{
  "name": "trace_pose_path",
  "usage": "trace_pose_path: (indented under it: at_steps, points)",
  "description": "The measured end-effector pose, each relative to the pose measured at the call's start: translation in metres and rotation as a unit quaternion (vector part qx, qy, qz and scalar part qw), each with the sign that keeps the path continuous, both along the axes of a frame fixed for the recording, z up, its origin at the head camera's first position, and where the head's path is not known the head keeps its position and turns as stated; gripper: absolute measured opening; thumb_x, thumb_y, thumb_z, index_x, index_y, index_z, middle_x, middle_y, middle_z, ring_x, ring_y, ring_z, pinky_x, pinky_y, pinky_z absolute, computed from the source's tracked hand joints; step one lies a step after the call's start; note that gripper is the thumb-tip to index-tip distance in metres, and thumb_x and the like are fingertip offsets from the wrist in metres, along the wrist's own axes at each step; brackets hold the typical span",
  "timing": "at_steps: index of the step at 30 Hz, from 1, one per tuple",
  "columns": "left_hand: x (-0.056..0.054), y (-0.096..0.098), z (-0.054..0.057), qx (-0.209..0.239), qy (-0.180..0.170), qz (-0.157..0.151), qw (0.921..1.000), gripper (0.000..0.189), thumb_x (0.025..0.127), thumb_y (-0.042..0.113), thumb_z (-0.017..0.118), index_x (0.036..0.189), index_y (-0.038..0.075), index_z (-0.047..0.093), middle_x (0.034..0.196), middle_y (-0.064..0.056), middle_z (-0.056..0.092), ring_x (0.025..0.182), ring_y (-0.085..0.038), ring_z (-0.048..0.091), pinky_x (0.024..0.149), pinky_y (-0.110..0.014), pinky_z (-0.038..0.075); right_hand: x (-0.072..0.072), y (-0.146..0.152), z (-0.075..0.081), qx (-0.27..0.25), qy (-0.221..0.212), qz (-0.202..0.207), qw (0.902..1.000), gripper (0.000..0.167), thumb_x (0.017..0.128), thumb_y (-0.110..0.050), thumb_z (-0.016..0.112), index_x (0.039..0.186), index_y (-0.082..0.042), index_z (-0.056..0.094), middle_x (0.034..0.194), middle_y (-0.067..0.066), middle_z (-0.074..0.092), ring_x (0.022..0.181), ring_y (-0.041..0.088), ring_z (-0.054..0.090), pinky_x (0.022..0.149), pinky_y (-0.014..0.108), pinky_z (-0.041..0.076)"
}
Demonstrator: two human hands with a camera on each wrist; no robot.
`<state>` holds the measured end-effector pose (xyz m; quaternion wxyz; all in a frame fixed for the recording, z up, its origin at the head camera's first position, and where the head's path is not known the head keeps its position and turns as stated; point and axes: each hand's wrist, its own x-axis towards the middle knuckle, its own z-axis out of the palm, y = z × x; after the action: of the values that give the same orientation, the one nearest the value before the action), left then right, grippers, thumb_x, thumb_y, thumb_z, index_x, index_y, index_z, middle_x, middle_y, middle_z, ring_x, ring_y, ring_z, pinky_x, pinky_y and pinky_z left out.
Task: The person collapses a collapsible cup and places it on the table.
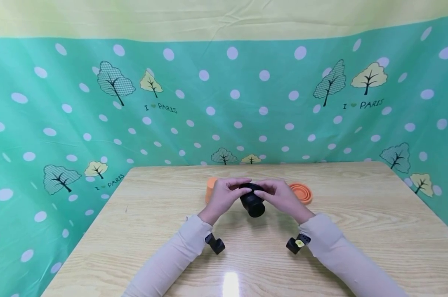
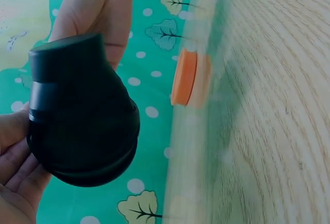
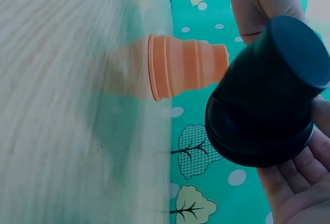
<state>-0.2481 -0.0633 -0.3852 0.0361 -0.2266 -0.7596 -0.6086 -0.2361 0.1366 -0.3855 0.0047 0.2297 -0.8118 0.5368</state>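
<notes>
A black collapsible cup (image 1: 253, 205) is held up over the table between both hands, tilted with its narrow base toward me. My left hand (image 1: 225, 194) grips its rim on the left side, thumb on the near face. On the other side my right hand (image 1: 281, 197) pinches the same rim with thumb and fingers. Seen from the left wrist, the cup (image 2: 82, 115) is drawn out, its narrow end slightly askew. In the right wrist view the flat base of the cup (image 3: 301, 48) shows, with fingers under the wide rim.
Behind my left hand an extended orange collapsible cup (image 3: 188, 66) stands upside down on the wooden table (image 1: 135, 231). A flattened orange collapsible cup (image 1: 301, 193) lies beyond my right hand. A green dotted curtain (image 1: 246, 123) hangs behind the table's far edge.
</notes>
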Motion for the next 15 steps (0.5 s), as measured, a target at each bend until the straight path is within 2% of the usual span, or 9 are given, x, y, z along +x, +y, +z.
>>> trace_pose_path:
  at_steps: [1,5,10,15]
  points:
    - [-0.0019,-0.0005,-0.0023,-0.002,0.001,-0.003,1.0,0.028,0.082,0.016,0.075,0.108,0.007,0.072,0.107,-0.006,0.07,0.098,-0.013,0.066,0.081,-0.024,0.054,-0.0003,-0.0001,-0.0009,0.004,-0.002,0.001,1.0,0.028,0.092,-0.018,0.063,0.114,0.0,0.066,0.109,0.015,0.067,0.096,0.019,0.065,0.077,0.024,0.053]
    - [-0.0018,-0.0031,0.0001,0.006,-0.009,-0.017,0.9998,0.03,0.084,0.018,0.072,0.112,0.005,0.07,0.109,-0.007,0.069,0.101,-0.014,0.065,0.083,-0.025,0.053,0.0002,0.001,-0.0016,-0.005,-0.008,-0.001,1.0,0.026,0.092,-0.016,0.062,0.112,0.001,0.065,0.106,0.015,0.068,0.092,0.014,0.065,0.077,0.023,0.053]
    - [-0.0035,-0.0089,0.003,0.031,-0.041,-0.045,0.9977,0.038,0.091,0.017,0.064,0.126,0.003,0.059,0.122,-0.011,0.063,0.11,-0.021,0.061,0.09,-0.029,0.051,-0.0014,0.0034,-0.002,-0.067,-0.02,-0.009,0.9975,0.026,0.094,-0.011,0.059,0.113,0.005,0.062,0.104,0.017,0.066,0.089,0.008,0.062,0.079,0.02,0.051]
    - [-0.0025,-0.0088,0.0055,0.018,-0.068,-0.072,0.9949,0.048,0.094,0.018,0.06,0.138,0.006,0.046,0.132,-0.014,0.055,0.119,-0.024,0.054,0.099,-0.031,0.044,-0.0017,0.0042,-0.0015,-0.133,-0.026,-0.022,0.9906,0.028,0.095,-0.009,0.056,0.116,0.009,0.058,0.101,0.012,0.065,0.089,0.006,0.061,0.079,0.019,0.05]
